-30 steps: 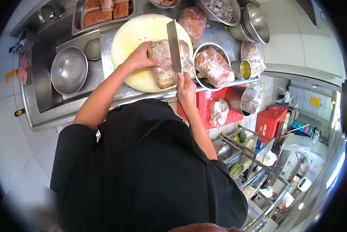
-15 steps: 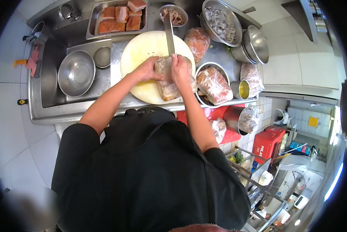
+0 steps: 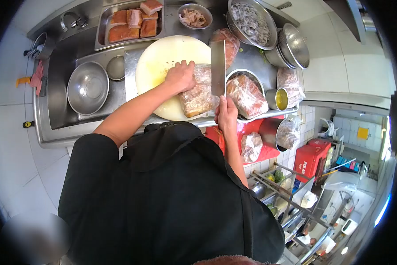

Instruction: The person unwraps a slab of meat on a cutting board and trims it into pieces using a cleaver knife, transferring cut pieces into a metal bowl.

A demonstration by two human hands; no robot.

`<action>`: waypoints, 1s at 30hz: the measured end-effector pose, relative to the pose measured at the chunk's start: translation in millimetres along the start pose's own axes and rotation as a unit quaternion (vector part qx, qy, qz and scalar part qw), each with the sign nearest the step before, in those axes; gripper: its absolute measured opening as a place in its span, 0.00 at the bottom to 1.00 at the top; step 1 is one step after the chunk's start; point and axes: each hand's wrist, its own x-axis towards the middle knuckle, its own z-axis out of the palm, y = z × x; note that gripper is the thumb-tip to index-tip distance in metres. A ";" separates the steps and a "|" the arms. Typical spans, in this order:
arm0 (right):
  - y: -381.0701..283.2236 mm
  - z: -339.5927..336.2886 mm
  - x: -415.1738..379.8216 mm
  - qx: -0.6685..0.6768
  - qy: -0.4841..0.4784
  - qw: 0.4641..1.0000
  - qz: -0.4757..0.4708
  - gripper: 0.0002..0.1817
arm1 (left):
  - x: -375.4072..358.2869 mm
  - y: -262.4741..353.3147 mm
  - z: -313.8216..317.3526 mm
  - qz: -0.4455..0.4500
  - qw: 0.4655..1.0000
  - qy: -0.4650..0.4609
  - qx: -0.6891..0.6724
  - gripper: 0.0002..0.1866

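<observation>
A plastic-wrapped block of meat (image 3: 199, 95) lies on the round, pale cutting board (image 3: 152, 59). My left hand (image 3: 181, 77) grips its left side, with the thumb towards the block's top edge. In my right hand (image 3: 227, 115) is the handle of a cleaver (image 3: 218, 68), fingers closed around it. The wide blade points away from me, just right of the block and over the board's right edge. Beside the blade, a colander (image 3: 261, 84) holds another wrapped piece of meat (image 3: 246, 96).
At the back stand a tray (image 3: 97, 37) of meat slabs and a bowl (image 3: 210, 17) of meat strips. A bowl of grey shrimp-like pieces (image 3: 250, 24) is at the back right. An empty metal bowl (image 3: 88, 88) sits in the sink (image 3: 57, 104) on the left.
My right hand has moved off the block, right and towards me, bringing the cleaver with it. The blade now shows its broad side. My left hand remains on the block.
</observation>
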 end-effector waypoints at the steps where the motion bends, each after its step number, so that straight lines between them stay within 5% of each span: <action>1: 6.6 1.3 -3.2 -0.001 0.006 1.000 0.006 0.22 | 2.8 -5.2 3.0 0.022 1.000 0.010 0.005 0.27; 7: 11.4 1.4 -4.2 -0.077 0.031 0.996 -0.035 0.20 | 3.3 -26.9 -5.5 0.085 0.995 0.021 -0.057 0.14; 13: -0.7 1.6 -8.6 -0.120 0.029 0.990 -0.064 0.20 | 8.5 -39.0 13.8 0.094 0.984 0.150 0.029 0.08; 16: -6.8 0.2 -10.6 -0.140 0.031 0.987 -0.070 0.21 | 15.4 -56.5 15.1 0.040 0.991 0.110 0.069 0.11; 19: -4.3 -0.6 -10.5 -0.143 0.044 0.985 -0.081 0.21 | 22.1 -76.1 -9.1 -0.080 0.997 -0.006 -0.016 0.12; 20: -4.1 1.2 -10.2 -0.138 0.051 0.985 -0.090 0.21 | 19.8 -78.0 -23.0 -0.132 0.986 -0.031 -0.101 0.19; 23: -11.1 -2.0 -10.9 -0.132 0.026 0.990 -0.038 0.22 | 17.8 -66.4 -25.6 -0.103 0.985 0.006 -0.138 0.26; 25: 1.8 -0.7 -4.4 -0.140 0.040 0.987 -0.065 0.21 | 9.0 -37.7 -24.4 -0.081 0.994 -0.048 -0.051 0.24; 27: 2.9 -1.7 -0.5 -0.134 0.022 0.990 -0.029 0.21 | 4.4 -27.2 -3.4 -0.049 0.999 -0.001 0.014 0.20; 30: 1.5 -2.4 0.3 -0.137 0.018 0.990 -0.043 0.21 | 17.7 -43.5 12.4 -0.058 0.994 0.000 -0.090 0.15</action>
